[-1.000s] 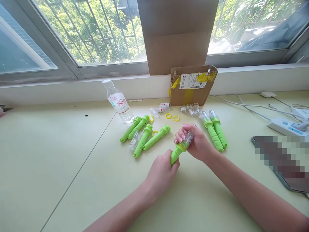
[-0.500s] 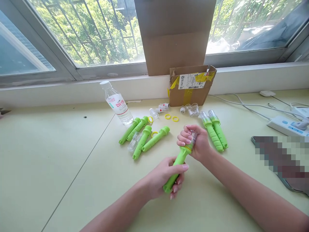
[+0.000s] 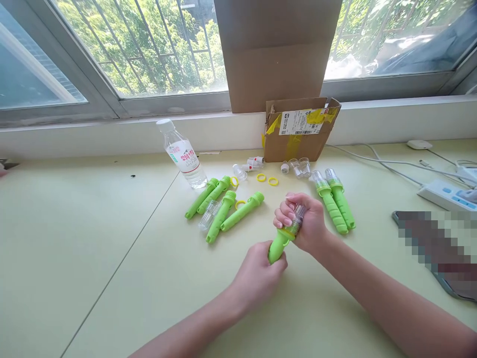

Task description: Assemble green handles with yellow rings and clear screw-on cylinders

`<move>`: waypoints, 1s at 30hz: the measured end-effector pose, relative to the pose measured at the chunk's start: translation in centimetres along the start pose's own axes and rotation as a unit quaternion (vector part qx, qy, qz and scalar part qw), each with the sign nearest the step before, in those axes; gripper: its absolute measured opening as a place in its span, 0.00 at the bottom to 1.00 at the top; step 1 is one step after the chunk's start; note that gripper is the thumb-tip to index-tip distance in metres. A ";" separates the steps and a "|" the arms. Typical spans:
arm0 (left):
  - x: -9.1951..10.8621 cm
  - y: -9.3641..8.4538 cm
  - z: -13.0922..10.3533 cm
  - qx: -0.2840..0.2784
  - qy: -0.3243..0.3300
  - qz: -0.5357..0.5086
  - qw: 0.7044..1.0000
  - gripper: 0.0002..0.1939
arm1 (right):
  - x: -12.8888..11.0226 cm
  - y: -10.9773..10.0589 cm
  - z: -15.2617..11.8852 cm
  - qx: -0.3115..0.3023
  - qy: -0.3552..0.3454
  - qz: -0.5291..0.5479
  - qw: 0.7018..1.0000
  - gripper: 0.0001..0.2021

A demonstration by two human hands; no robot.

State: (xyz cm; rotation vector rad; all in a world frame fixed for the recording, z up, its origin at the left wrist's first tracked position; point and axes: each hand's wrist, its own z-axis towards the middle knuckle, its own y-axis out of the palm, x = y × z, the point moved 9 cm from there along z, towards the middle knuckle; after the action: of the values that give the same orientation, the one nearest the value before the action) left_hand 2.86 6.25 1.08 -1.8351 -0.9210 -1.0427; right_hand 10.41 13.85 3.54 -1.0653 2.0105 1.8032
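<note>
Risk: clear ribbed cap [image 3: 299,215] could seat crooked or crack if twisted off-axis; smooth plastic might slip under uneven squeeze. Left hand [image 3: 260,268] wrapped snugly round green handle [image 3: 278,247]; right hand [image 3: 311,219] curled close about cap. Joined piece tilted, nearer the wearer than cardboard box [image 3: 294,146]; four uncapped green handles [image 3: 242,211] lie front-left of box.

The bottle label [image 3: 183,155] shows red characters; the carton label [image 3: 301,122], print; both illegible.

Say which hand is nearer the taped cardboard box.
Right. The right hand, around the held clear cap, is in front of the cardboard box; the left hand, around the attached green handle, is farther back toward the wearer.
</note>
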 end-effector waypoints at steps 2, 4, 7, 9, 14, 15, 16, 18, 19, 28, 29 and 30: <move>0.0 -0.6 0.1 0.032 0.019 0.065 0.997 0.12 | -0.3 0.2 -0.2 0.007 -0.015 -0.004 1.000 0.14; -0.1 -1.4 0.2 0.072 0.026 0.147 0.986 0.11 | -0.6 0.5 -0.4 0.005 -0.037 -0.008 0.999 0.14; 0.2 -2.5 0.2 0.136 0.040 0.275 0.951 0.13 | -1.1 0.9 -0.7 -0.001 -0.080 -0.008 0.997 0.14; 0.6 -2.8 0.2 0.159 0.057 0.336 0.927 0.14 | -1.4 0.9 -0.8 0.006 -0.101 -0.002 0.995 0.14; 1.4 -3.4 0.6 0.184 0.108 0.436 0.874 0.10 | -1.6 0.4 -1.0 0.035 -0.132 0.010 0.991 0.13; 1.6 -3.5 0.6 0.191 0.121 0.453 0.863 0.09 | -1.7 0.5 -1.0 0.036 -0.142 0.008 0.989 0.13; 1.6 -3.6 0.7 0.200 0.132 0.465 0.852 0.09 | -1.8 0.5 -1.1 0.038 -0.153 0.004 0.987 0.13; 1.6 -3.9 0.9 0.216 0.146 0.472 0.842 0.08 | -1.9 0.5 -1.2 0.044 -0.168 -0.003 0.985 0.13; 1.5 -4.1 1.0 0.220 0.148 0.466 0.844 0.08 | -1.9 0.4 -1.2 0.050 -0.171 -0.005 0.984 0.13; 1.4 -2.3 0.7 0.020 0.106 0.146 0.983 0.13 | -1.3 1.0 -0.5 -0.043 -0.082 -0.001 0.996 0.14; 0.7 -1.5 0.7 -0.035 0.052 0.074 0.995 0.12 | -1.0 1.1 -0.4 -0.055 -0.060 0.004 0.997 0.15; 0.0 -0.8 0.5 -0.083 0.004 0.005 0.997 0.12 | -0.7 1.2 -0.3 -0.064 -0.037 0.009 0.997 0.15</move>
State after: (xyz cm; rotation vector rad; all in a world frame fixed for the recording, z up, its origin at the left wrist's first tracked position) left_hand 2.33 7.05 1.14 -1.9678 -0.8415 -1.1490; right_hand 10.21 13.74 4.92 -1.0003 1.8901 1.9748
